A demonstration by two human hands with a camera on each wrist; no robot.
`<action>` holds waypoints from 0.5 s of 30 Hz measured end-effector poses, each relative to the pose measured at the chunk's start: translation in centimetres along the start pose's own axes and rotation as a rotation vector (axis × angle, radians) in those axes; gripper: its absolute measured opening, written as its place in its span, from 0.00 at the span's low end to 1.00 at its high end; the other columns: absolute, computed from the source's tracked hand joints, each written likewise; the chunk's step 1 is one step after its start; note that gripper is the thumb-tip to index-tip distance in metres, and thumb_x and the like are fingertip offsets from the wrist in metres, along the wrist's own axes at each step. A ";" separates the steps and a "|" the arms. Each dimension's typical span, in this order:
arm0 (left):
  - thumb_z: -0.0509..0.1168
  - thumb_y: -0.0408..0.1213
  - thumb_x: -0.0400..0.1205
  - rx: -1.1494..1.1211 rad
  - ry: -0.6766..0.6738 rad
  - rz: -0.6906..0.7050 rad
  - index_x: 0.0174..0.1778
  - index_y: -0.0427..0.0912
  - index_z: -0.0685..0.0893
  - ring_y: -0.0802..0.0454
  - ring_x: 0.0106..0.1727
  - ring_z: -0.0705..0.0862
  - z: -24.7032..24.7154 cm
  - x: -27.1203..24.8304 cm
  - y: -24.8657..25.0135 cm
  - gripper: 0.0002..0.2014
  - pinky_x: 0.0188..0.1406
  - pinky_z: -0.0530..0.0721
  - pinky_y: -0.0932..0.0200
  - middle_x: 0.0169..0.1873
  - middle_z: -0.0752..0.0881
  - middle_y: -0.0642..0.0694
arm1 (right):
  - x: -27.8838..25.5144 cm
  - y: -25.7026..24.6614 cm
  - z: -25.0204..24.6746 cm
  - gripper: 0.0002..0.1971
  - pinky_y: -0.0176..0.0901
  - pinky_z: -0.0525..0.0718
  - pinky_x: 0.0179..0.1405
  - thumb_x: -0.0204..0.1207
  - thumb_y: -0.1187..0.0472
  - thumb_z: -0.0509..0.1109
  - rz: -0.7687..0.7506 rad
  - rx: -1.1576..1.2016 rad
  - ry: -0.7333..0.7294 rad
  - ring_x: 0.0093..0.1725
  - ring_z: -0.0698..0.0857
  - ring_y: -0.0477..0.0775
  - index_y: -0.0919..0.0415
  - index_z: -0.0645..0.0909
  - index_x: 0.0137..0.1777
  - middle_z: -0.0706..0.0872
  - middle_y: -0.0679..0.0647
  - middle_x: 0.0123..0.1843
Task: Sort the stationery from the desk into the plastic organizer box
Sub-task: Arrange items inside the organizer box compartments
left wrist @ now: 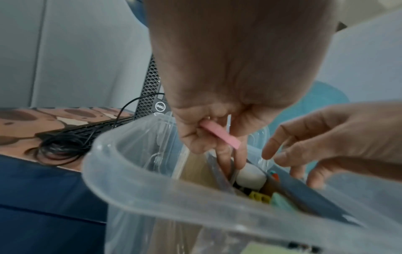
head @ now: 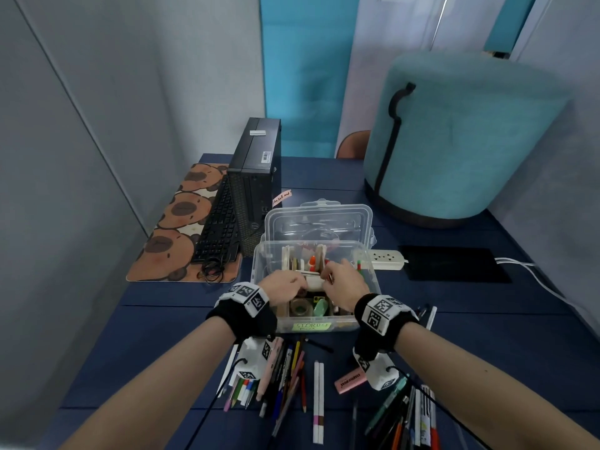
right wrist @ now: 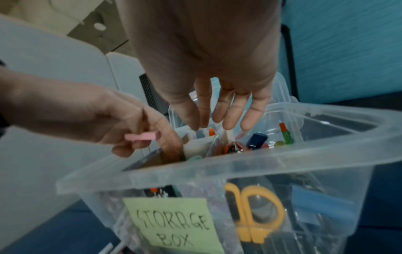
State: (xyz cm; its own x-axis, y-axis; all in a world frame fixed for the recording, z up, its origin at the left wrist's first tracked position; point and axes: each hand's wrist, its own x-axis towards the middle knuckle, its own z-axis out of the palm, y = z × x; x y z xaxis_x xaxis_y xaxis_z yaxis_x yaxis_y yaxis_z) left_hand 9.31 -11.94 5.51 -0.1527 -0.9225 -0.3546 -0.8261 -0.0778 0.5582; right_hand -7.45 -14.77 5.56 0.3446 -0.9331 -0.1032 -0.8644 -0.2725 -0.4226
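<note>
Box [head: 366, 289] clear plastic, near desk [head: 162, 319] front edge, lid up behind, left hand [left wrist: 217, 86] pinching pink eraser [left wrist: 219, 134] over box's left side, right hand [right wrist: 206, 68] inside, fingers straight and loose, pens [head: 285, 368] along front edge.

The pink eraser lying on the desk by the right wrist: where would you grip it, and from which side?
Pinch the pink eraser across its two long side faces near the middle, coming straight down from above. It is a flat bar lying apart from the pens, with bare desk on both long sides. The right hand, fingers extended and holding nothing over the storage box, seems nearest.
</note>
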 end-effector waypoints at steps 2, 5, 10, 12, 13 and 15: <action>0.53 0.29 0.86 -0.101 0.019 0.033 0.69 0.43 0.80 0.48 0.70 0.76 -0.6 -0.3 -0.4 0.19 0.67 0.72 0.62 0.69 0.79 0.45 | 0.1 0.3 -0.5 0.10 0.42 0.76 0.54 0.78 0.62 0.65 0.002 0.069 0.019 0.55 0.79 0.56 0.56 0.82 0.56 0.77 0.55 0.56; 0.59 0.24 0.82 -0.227 0.146 0.099 0.71 0.46 0.76 0.49 0.63 0.81 -0.9 -0.6 -0.4 0.22 0.60 0.80 0.61 0.62 0.82 0.46 | 0.3 0.6 -0.7 0.09 0.42 0.76 0.52 0.78 0.61 0.68 -0.013 0.174 0.016 0.53 0.79 0.51 0.57 0.84 0.56 0.82 0.53 0.51; 0.72 0.28 0.76 -0.403 0.243 0.159 0.61 0.48 0.74 0.49 0.44 0.84 0.4 -0.4 0.9 0.21 0.51 0.87 0.51 0.43 0.81 0.48 | 0.2 -0.7 -0.9 0.12 0.43 0.81 0.56 0.77 0.57 0.72 -0.043 0.342 -0.108 0.53 0.85 0.51 0.59 0.87 0.57 0.89 0.54 0.53; 0.74 0.30 0.74 -0.479 0.260 0.126 0.57 0.46 0.74 0.48 0.41 0.83 1.0 -0.3 0.9 0.20 0.52 0.87 0.47 0.40 0.80 0.47 | 0.2 -1.0 -1.0 0.09 0.44 0.83 0.56 0.76 0.59 0.72 -0.057 0.310 -0.110 0.51 0.87 0.52 0.59 0.89 0.54 0.91 0.55 0.51; 0.74 0.31 0.74 -0.478 0.270 0.109 0.56 0.46 0.74 0.47 0.41 0.84 1.3 -0.2 0.7 0.19 0.52 0.87 0.46 0.40 0.82 0.46 | 0.2 -1.0 -1.1 0.08 0.45 0.84 0.56 0.76 0.60 0.73 -0.061 0.298 -0.098 0.51 0.87 0.52 0.60 0.88 0.53 0.91 0.55 0.50; 0.71 0.35 0.78 -0.351 0.282 0.103 0.56 0.45 0.75 0.46 0.47 0.86 1.8 -0.2 0.5 0.14 0.53 0.86 0.47 0.46 0.85 0.45 | 0.2 -0.9 -1.3 0.07 0.44 0.83 0.51 0.76 0.61 0.72 -0.069 0.245 -0.047 0.48 0.86 0.52 0.61 0.87 0.52 0.89 0.55 0.48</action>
State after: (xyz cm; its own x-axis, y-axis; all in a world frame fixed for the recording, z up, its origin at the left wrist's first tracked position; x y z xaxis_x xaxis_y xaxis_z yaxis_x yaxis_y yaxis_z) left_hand 7.95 -11.10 4.49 -0.0306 -0.9952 -0.0935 -0.5733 -0.0592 0.8172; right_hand -7.07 -14.99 7.08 0.4216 -0.9006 -0.1059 -0.7257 -0.2650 -0.6349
